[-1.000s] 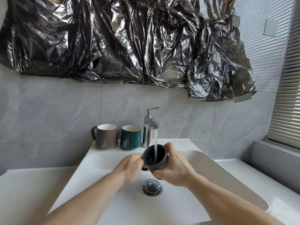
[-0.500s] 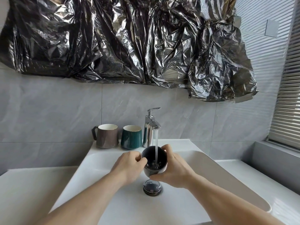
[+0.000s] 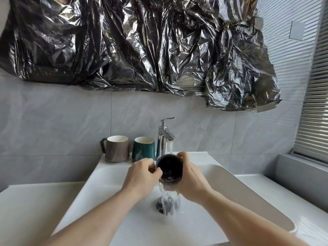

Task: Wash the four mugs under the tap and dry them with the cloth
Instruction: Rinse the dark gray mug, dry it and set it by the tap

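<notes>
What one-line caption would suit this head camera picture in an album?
Both hands, left hand and right hand, tip a black mug under the running tap, spilling water.

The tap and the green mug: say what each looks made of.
The tap: looks like chromed metal, polished; it mirrors its surroundings with sharp bright highlights.
The green mug: probably glazed ceramic, dark teal outside, cream inside, with a soft sheen; a thin golden rim line shows.
</notes>
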